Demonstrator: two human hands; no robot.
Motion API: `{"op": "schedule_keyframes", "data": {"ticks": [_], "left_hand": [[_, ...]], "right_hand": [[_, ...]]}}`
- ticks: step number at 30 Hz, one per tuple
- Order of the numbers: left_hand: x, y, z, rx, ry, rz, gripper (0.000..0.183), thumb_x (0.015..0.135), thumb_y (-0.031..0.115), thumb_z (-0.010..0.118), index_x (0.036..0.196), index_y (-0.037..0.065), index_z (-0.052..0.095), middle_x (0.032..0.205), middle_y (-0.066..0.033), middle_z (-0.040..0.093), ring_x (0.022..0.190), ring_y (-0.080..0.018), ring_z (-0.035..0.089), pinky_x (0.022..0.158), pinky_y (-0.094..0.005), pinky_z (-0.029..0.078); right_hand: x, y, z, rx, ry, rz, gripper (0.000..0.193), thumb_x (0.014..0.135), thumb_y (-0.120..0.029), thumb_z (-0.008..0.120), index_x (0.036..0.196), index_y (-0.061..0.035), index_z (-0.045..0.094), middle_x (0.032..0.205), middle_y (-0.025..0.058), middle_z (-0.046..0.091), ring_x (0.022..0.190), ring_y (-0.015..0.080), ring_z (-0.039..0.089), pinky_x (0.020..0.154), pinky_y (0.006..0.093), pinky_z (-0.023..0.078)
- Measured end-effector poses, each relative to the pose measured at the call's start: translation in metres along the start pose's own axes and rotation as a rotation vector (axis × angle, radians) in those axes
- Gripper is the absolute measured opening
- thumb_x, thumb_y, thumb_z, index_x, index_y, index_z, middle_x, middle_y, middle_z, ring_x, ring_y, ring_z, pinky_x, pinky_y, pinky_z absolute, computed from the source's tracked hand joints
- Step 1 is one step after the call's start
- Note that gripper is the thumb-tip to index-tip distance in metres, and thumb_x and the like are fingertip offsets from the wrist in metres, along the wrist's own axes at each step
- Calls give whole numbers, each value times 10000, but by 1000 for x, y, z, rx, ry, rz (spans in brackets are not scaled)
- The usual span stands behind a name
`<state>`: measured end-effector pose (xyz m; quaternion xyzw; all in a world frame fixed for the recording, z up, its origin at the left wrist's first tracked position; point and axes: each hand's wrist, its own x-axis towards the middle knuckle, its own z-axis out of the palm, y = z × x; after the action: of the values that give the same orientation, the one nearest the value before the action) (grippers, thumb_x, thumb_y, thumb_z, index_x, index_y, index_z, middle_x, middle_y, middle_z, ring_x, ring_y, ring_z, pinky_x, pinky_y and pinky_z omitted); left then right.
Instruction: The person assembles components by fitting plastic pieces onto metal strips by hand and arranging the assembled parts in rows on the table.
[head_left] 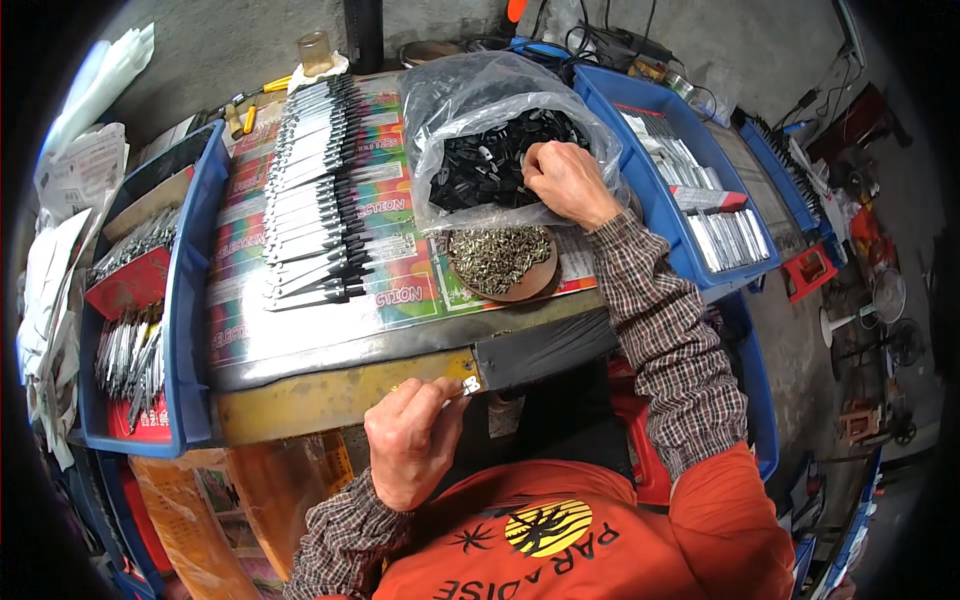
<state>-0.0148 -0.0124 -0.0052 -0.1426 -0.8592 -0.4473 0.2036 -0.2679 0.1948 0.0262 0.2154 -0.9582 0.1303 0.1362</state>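
My right hand reaches into a clear plastic bag filled with small black plastic parts. Its fingertips are drawn together against the parts; what lies between them, if anything, is hidden. At the table's front edge, my left hand pinches a small shiny silver piece, mostly covered by the fingers. Just in front of the bag sits a round shallow dish heaped with tiny brass-coloured metal pieces. Left of the bag, a long row of slim silver pieces with black ends lies overlapping on the tabletop.
Blue bins flank the table: a left bin with thin metal pieces, and a right bin with stacked silver pieces. A cup and yellow-handled tools sit at the back left. Metal edging runs along the table front.
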Motion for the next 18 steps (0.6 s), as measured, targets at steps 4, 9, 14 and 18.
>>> {"op": "schedule_keyframes", "data": {"ticks": [4, 9, 14, 18], "left_hand": [[-1, 2, -3, 1, -6, 17, 199, 702, -40, 700, 865, 31, 611, 686, -109, 557, 594, -286, 560, 533, -365, 438], [-3, 5, -7, -13, -9, -42, 142, 744, -14, 692, 871, 24, 644, 674, -80, 560, 518, -177, 503, 493, -284, 397], [-4, 9, -3, -39, -21, -46, 152, 738, -38, 695, 868, 25, 646, 662, -61, 557, 507, -132, 480, 484, -259, 383], [-4, 19, -4, -40, -81, -58, 200, 711, -25, 711, 886, 31, 631, 696, -102, 569, 579, -261, 564, 517, -339, 438]], "right_hand": [[-18, -11, -11, 137, 121, -26, 182, 802, -154, 578, 891, -15, 655, 771, 189, 653, 752, 333, 648, 676, 400, 490], [-63, -42, -39, 399, 299, -213, 143, 829, -100, 602, 944, -21, 632, 835, 131, 653, 732, 261, 635, 655, 339, 494], [-129, -75, -54, 724, 125, -140, 202, 778, 6, 644, 979, -2, 639, 901, 92, 647, 798, 187, 635, 687, 281, 498], [-167, -80, -52, 953, -69, -76, 248, 790, 77, 630, 1035, 43, 625, 985, 80, 598, 840, 112, 616, 715, 215, 513]]}}
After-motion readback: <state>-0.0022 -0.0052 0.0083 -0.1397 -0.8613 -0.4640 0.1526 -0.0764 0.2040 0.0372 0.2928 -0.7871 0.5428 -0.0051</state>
